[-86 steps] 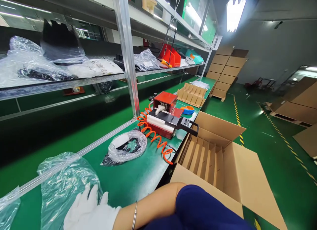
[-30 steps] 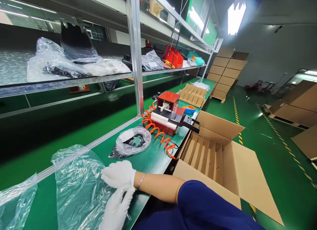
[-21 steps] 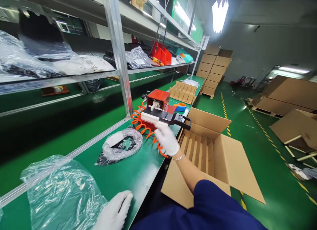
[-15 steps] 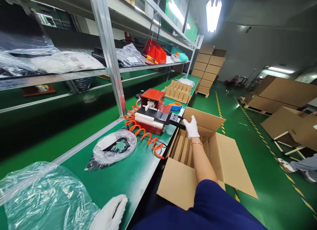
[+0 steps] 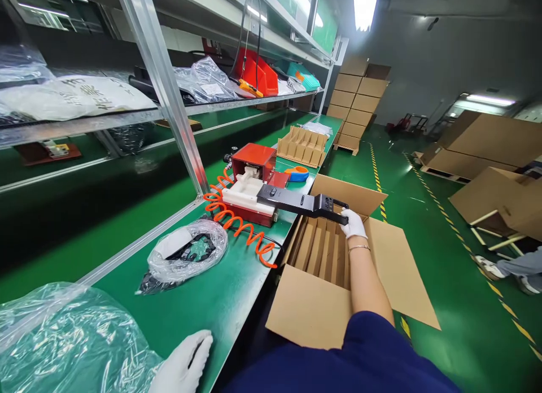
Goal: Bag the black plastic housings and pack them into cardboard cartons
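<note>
Our right hand point(image 5: 354, 223) gripped the device point(image 5: 296, 200), drawn partly off the nearby machine point(image 5: 254, 153). Our left point(image 5: 184, 363) curled loosely, contents unclear

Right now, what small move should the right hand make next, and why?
Probably draw the black device clear of the white block: the right hand grips its handle, while its other end appears to overlap the block.
</note>
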### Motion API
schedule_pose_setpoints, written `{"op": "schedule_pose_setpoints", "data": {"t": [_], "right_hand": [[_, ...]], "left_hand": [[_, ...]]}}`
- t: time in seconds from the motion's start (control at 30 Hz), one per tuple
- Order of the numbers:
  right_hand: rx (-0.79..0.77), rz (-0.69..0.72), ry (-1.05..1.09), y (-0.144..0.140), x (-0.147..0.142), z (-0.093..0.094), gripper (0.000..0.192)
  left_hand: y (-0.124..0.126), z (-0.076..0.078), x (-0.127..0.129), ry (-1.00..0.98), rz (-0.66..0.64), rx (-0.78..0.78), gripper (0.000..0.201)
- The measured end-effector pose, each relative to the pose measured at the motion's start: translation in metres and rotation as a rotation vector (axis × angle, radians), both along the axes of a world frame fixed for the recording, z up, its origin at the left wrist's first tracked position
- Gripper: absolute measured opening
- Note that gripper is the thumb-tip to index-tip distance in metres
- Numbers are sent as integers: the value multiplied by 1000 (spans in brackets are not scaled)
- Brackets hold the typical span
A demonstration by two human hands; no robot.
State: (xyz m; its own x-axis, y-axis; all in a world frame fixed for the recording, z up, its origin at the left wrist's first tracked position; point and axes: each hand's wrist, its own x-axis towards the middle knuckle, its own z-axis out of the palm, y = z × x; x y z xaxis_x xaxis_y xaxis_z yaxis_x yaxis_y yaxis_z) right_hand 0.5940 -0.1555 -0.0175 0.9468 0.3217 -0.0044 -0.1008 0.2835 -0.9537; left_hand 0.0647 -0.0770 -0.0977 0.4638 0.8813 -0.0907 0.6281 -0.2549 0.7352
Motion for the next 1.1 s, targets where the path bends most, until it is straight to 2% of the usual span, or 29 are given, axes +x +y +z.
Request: {"op": "schedule_pose_setpoints", "data": {"t": [0.17, 0.3, 0.4, 0.5, 0.57, 0.63, 0.7, 0.77, 0.83, 0.93, 1.0, 1.1], "right_hand": [[132, 7, -80, -14, -10, 13, 33], [262, 83, -280, -28, -29, 46, 58], [252, 186, -426, -37, -49, 82, 66], [224, 414, -548, -33, -78, 119, 70], [210, 619, -614, -19, -104, 140, 73], [152, 835, -651, 3, -135, 159, 75], [66, 1028, -679, 33, -170, 174, 76], [15, 1166, -711, 68, -205, 184, 71], [30, 1241, -749, 105, -238, 186, 62], [118, 1271, -818, 147, -279, 166, 58], [143, 1278, -813, 156, -305, 138, 62], [31, 1425, -773, 142, -342, 82, 70]], "left_hand": [[0, -6, 1, -3, 12, -14, 41], [-4, -4, 2, -100, 93, -64, 41], [-10, 16, -3, -234, 222, 6, 59], [-15, 55, -16, -244, 375, 265, 81], [-19, 84, -25, -229, 328, 314, 84], [-24, 107, -29, -163, 158, 274, 85], [-30, 120, -26, -111, -30, 138, 73], [-37, 121, -20, -147, -144, -98, 47], [-43, 114, -16, -317, -101, -266, 30], [-46, 96, -21, -689, 159, -285, 39], [-45, 86, -32, -885, 329, -276, 52], [-43, 78, -46, -1086, 554, -223, 60]]}}
